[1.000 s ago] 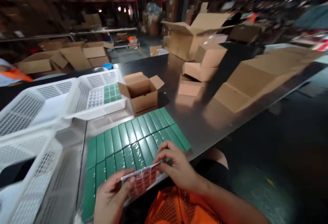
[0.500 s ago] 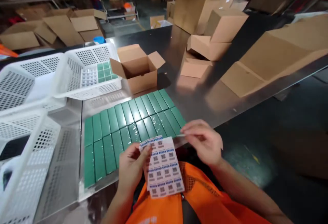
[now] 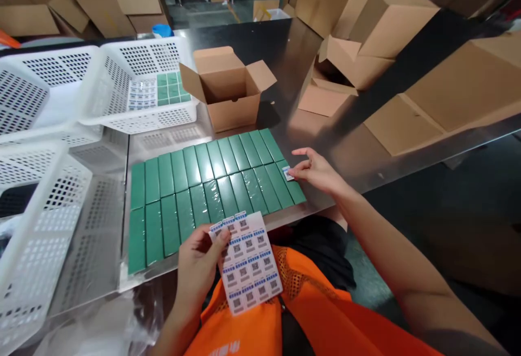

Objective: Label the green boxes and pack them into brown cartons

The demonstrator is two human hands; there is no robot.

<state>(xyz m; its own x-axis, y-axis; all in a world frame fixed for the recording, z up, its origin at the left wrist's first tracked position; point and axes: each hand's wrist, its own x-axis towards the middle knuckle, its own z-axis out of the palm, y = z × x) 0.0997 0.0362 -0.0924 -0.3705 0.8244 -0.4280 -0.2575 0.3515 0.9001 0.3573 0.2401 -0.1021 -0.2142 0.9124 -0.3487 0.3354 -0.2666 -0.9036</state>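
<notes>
My left hand (image 3: 201, 261) grips a sheet of QR-code stickers (image 3: 251, 269), thumb on top, in front of my orange vest. A single QR-code sticker (image 3: 287, 173) lies against the far part of the rightmost green box (image 3: 296, 191) in the near row. At that sticker's right edge is my right hand (image 3: 317, 172), its thumb and a finger pinched together and another finger raised. Two rows of narrow green boxes (image 3: 211, 174) lie side by side on the metal table; some of them have shiny, wrinkled film on top.
An open small carton (image 3: 234, 114) stands behind the green boxes. White perforated baskets (image 3: 157, 124) stand on the left, one holding green boxes and stickered ones. More cartons (image 3: 329, 101) are at the back right, and a large carton (image 3: 443, 95) lies along the right edge.
My right hand has moved forward from beside the sheet to the rightmost near green box, bringing the sticker onto it. The sheet in my left hand has shifted slightly left in view.
</notes>
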